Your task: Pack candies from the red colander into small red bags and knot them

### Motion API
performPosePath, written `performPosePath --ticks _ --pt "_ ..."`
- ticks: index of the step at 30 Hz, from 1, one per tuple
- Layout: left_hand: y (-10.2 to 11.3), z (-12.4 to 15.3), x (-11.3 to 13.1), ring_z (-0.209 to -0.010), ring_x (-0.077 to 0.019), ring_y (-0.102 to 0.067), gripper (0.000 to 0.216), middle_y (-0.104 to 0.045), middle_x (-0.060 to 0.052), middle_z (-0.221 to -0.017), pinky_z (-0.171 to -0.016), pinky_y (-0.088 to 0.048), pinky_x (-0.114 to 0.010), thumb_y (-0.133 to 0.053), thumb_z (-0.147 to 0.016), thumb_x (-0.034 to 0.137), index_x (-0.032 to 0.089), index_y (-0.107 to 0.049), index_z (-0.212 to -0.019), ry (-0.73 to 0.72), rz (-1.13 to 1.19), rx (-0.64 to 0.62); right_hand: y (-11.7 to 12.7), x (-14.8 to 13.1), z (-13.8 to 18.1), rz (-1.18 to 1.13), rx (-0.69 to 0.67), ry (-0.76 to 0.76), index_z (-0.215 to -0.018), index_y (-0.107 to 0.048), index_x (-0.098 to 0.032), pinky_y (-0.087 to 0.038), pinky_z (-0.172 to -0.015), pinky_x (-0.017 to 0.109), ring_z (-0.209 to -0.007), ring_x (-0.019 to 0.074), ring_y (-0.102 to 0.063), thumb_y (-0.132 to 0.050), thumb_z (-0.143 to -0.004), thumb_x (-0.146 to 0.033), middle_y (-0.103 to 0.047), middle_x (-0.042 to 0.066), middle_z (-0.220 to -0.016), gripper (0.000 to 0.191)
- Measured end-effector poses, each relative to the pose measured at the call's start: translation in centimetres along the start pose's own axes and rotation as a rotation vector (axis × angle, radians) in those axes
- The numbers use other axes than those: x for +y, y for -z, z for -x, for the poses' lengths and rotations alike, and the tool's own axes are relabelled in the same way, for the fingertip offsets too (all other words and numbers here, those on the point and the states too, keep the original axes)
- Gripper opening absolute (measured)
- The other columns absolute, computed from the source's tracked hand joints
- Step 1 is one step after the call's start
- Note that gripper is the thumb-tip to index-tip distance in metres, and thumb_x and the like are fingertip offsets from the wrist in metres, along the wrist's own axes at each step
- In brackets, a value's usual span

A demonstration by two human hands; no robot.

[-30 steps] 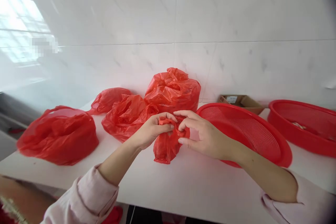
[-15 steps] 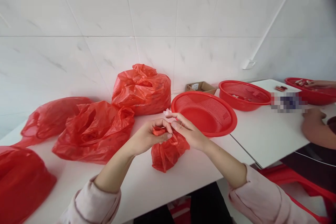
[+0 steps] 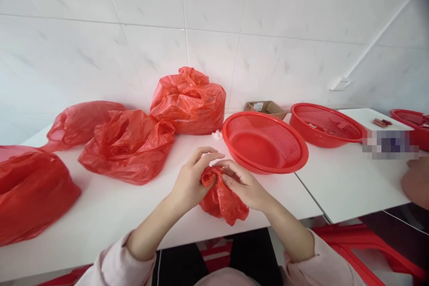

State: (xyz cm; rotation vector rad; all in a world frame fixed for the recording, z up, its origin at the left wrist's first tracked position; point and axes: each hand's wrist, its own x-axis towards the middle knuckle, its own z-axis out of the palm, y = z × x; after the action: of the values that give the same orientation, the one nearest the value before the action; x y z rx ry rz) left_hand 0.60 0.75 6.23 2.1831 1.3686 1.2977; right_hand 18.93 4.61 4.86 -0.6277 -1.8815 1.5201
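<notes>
A small red plastic bag (image 3: 224, 205), gathered and twisted at its top, sits on the white table in front of me. My left hand (image 3: 192, 181) curls around the left side of its neck, fingers reaching over the top; its thumb is mostly hidden. From the right, my right hand (image 3: 246, 185) pinches the twisted plastic between thumb and fingers. A loop of the bag's neck shows between both hands. What is inside the bag cannot be seen.
Larger red bags (image 3: 127, 147) stand to the left and behind. An oval red basket (image 3: 264, 143) is just beyond my right hand, with another basket (image 3: 326, 125), a cardboard box (image 3: 266, 108) and crumpled white tissue (image 3: 217, 134) nearby. At far right is another person's arm (image 3: 415, 183).
The view has turned rightward and down. My left fingers have lifted and spread over the bag's neck, while my right thumb and fingers have closed on it.
</notes>
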Motion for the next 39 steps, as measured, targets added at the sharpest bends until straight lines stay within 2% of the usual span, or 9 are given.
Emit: performPosePath --ticks 7,11,13,16,20,22,27,34,39 --pt "1.9 2.2 -1.2 -0.114 -0.0197 -0.060 0.049 -0.063 -0.007 -0.128 -0.098 -0.049 -0.035 -0.041 -0.093 0.010 0.026 -0.051 -0.138 0.015 -0.001 -0.267 1.4 -0.4 1.5 0.356 0.123 0.114 -0.076 -0.055 -0.020 -0.039 -0.061 0.025 -0.062 0.0113 -0.048 -0.050 -0.098 -0.038 -0.053 -0.002 -0.069 0.028" --pt "3.9 4.2 -4.0 -0.113 -0.0230 -0.061 0.035 -0.068 -0.008 -0.120 -0.099 -0.047 -0.040 -0.038 -0.100 0.028 0.022 -0.064 -0.122 0.277 0.016 -0.098 4.7 1.2 4.0 0.344 0.400 0.025 -0.072 -0.051 -0.021 -0.041 -0.063 0.027 -0.067 0.0144 -0.050 -0.047 -0.097 -0.042 -0.052 0.000 -0.069 0.033" --pt "3.9 5.0 -4.4 -0.112 -0.0234 -0.061 0.033 -0.069 -0.008 -0.118 -0.098 -0.047 -0.040 -0.040 -0.099 0.032 0.023 -0.067 -0.118 0.324 -0.009 -0.069 5.3 1.8 4.8 0.290 0.390 -0.030 -0.074 -0.053 -0.021 -0.043 -0.066 0.027 -0.070 0.0152 -0.052 -0.048 -0.097 -0.042 -0.054 0.000 -0.071 0.032" --pt "1.7 5.5 -2.8 -0.094 -0.0213 -0.064 0.024 -0.070 -0.007 -0.099 -0.086 -0.050 -0.035 -0.049 -0.096 0.031 0.022 -0.069 -0.105 0.243 -0.026 -0.098 4.3 1.9 4.7 0.205 0.276 -0.042 -0.084 -0.060 -0.021 -0.046 -0.074 0.029 -0.079 0.0167 -0.058 -0.049 -0.097 -0.040 -0.062 0.003 -0.083 0.026" --pt "-2.2 5.8 0.7 -0.067 -0.0166 -0.057 0.019 -0.062 -0.003 -0.070 -0.064 -0.046 -0.028 -0.061 -0.089 0.033 0.019 -0.059 -0.076 0.223 0.022 0.018 2.0 1.5 3.6 0.013 0.318 0.023 -0.080 -0.061 -0.021 -0.046 -0.084 0.030 -0.092 0.0170 -0.060 -0.053 -0.096 -0.036 -0.065 0.004 -0.101 0.024" --pt "-3.2 6.1 1.5 -0.064 -0.0160 -0.056 0.021 -0.064 -0.002 -0.071 -0.061 -0.044 -0.028 -0.061 -0.089 0.037 0.019 -0.061 -0.078 0.308 0.027 0.010 1.3 1.8 3.4 -0.105 0.333 0.021 -0.073 -0.058 -0.020 -0.046 -0.084 0.030 -0.092 0.0169 -0.060 -0.055 -0.095 -0.036 -0.065 0.004 -0.103 0.027" --pt "-3.2 6.2 1.5 -0.064 -0.0157 -0.054 0.040 -0.070 -0.004 -0.087 -0.060 -0.042 -0.028 -0.064 -0.084 0.049 0.019 -0.065 -0.111 0.472 0.030 -0.082 0.4 3.1 3.5 -0.310 0.302 -0.094 -0.064 -0.042 -0.019 -0.038 -0.058 0.025 -0.058 0.0110 -0.043 -0.059 -0.091 -0.044 -0.049 -0.003 -0.063 0.041" --pt "-1.8 5.7 1.3 -0.066 -0.0150 -0.052 0.036 -0.062 -0.002 -0.071 -0.064 -0.041 -0.026 -0.044 -0.097 0.042 0.019 -0.062 -0.076 0.475 0.290 -0.034 0.2 1.9 3.6 -0.087 0.146 -0.085 -0.078 -0.057 -0.019 -0.039 -0.065 0.026 -0.068 0.0131 -0.049 -0.053 -0.095 -0.044 -0.054 0.000 -0.074 0.031" --pt "1.1 8.5 -1.9 -0.059 -0.0150 -0.045 0.043 -0.049 0.001 -0.057 -0.057 -0.036 -0.026 -0.047 -0.092 0.047 0.019 -0.055 -0.060 0.701 0.252 0.172 4.1 4.0 5.5 0.159 0.341 -0.117 -0.085 -0.062 -0.020 -0.042 -0.074 0.029 -0.080 0.0171 -0.053 -0.052 -0.095 -0.046 -0.059 0.002 -0.085 0.029"
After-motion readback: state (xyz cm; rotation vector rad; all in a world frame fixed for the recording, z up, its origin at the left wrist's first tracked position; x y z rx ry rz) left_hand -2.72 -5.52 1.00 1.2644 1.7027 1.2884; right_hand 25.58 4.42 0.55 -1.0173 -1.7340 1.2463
